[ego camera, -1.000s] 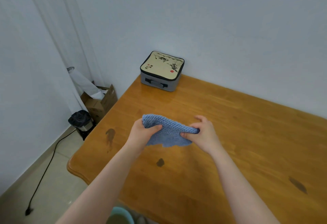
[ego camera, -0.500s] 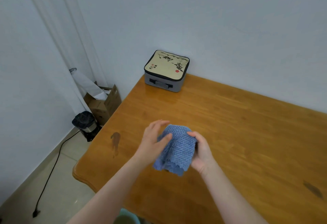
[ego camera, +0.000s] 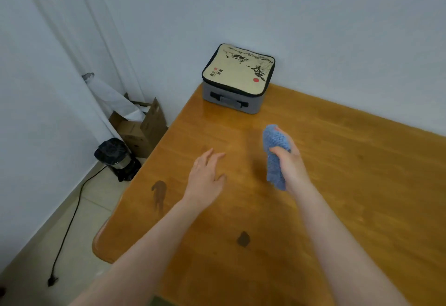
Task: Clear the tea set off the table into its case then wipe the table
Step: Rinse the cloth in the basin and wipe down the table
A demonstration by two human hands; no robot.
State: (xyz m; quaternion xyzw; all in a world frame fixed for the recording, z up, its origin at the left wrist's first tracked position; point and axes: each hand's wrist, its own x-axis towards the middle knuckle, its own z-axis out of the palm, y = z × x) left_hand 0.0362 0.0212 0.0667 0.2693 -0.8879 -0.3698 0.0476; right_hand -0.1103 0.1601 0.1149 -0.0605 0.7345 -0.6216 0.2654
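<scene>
Two hands are in view over the orange-brown varnished wooden table [ego camera: 350, 197]. The right hand [ego camera: 292, 165] grips a blue knitted cloth [ego camera: 274, 140]: its fingers are curled round the bunched middle, the thumb lies across the front, and the loose lower end hangs below the palm. The cloth is held off the surface, near the table's middle. The left hand [ego camera: 205, 177] holds nothing; its fingers are straight and slightly spread, palm down. Whether it touches the wood cannot be told.

The grey fabric case with a cream ink-printed lid [ego camera: 237, 76] stands shut at the far left corner, close to the wall. No tea ware shows on the table, so clearing is judged complete and wiping is the step in hand.

Risks from this state:

1. Poor coverage. A bunched cloth presents a small contact face, so strokes may leave unwiped strips. Cause: cloth not flattened under the palm.
2. Missed marks. A dark streak [ego camera: 159, 192] lies near the left edge and a dark spot [ego camera: 243, 238] lies nearer the person. Whether these are stains or flaws in the wood cannot be told. If they are stains, a light pass may smear them.
3. Case displacement. The case sits just beside the left edge, and a stroke driven into it could push it off.
4. Unwiped patch. The surface beneath the case is not reached unless the case is lifted.
</scene>
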